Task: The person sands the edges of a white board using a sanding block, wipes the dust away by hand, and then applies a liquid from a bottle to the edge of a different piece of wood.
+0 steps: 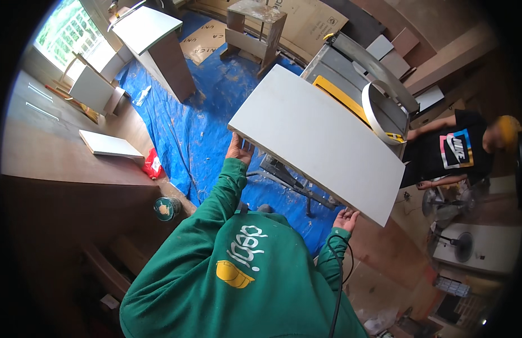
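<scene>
A carpentry workshop or fit-out site is showing here: a blue tarpaulin (199,112) is covering the floor, a table saw (357,84) is standing on it, and cut white boards (110,144) and half-built cabinets (159,45) are lying around.

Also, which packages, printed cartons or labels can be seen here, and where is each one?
Flattened brown cardboard carton: top centre on the floor, dark print.
Second brown cardboard sheet: on the blue tarp, dark print.
Red packet: by the tarp's left edge, small, white label.
No screens visible.
</scene>
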{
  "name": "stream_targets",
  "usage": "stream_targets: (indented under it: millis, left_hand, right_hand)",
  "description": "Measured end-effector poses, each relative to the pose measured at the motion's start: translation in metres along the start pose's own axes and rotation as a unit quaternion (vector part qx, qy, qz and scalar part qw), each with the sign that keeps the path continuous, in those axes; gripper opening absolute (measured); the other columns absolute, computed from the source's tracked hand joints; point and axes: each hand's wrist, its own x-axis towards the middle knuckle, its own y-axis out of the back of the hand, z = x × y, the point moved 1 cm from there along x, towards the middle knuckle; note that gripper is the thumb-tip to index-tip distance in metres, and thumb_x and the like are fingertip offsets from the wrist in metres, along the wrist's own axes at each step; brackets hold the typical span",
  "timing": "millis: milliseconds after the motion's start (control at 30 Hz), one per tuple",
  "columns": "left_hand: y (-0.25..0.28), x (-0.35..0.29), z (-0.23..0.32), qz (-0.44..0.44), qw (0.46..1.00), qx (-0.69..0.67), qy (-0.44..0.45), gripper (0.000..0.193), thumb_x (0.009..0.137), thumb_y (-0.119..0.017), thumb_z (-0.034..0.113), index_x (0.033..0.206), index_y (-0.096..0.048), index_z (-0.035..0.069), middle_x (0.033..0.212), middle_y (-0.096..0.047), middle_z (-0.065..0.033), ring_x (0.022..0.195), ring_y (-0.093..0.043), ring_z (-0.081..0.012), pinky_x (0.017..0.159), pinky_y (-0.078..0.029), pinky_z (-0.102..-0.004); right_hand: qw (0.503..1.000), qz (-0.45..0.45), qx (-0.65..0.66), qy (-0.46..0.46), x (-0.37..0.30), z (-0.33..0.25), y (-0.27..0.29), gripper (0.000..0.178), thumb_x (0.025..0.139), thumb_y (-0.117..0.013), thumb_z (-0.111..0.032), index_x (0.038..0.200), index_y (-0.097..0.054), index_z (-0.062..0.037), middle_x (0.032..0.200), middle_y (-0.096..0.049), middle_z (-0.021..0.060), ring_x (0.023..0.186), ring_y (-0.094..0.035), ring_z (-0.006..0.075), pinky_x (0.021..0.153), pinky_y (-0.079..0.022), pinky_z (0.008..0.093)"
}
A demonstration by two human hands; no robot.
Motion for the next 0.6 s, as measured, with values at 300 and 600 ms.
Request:
stream_targets:
  millis: [300, 600]
  left_hand:
    - [0.005, -0.002, -0.025, 0.03, 0.999, -0.01, -0.012, 0.031, 0.089, -0.064, 0.037, 0.115, -0.061, 0.022, 0.119, -0.06, 0.0067, 0.115, -0.049, -0.0183, 0.102, -0.035, -0.0437]
    - [-0.001, -0.027, -0.058, 0.049, 0.995, 0.073, -0.043, 0.032, 0.096, -0.057, 0.033, 0.122, -0.053, 0.016, 0.121, -0.058, -0.0014, 0.112, -0.052, -0.0232, 0.097, -0.04, -0.045]
  right_hand:
    - [0.996, 0.014, -0.083, 0.031, -0.016, 0.003, -0.006, 0.022, 0.09, -0.067, -0.027, 0.107, -0.062, -0.0141, 0.096, -0.062, -0.0016, 0.068, -0.048, 0.0078, 0.072, -0.049, 0.0295]
    - [0.988, 0.017, -0.152, 0.03, -0.013, 0.01, -0.004, 0.041, 0.088, -0.069, -0.033, 0.121, -0.055, -0.0152, 0.108, -0.057, 0.0016, 0.079, -0.046, 0.0106, 0.076, -0.049, 0.0347]
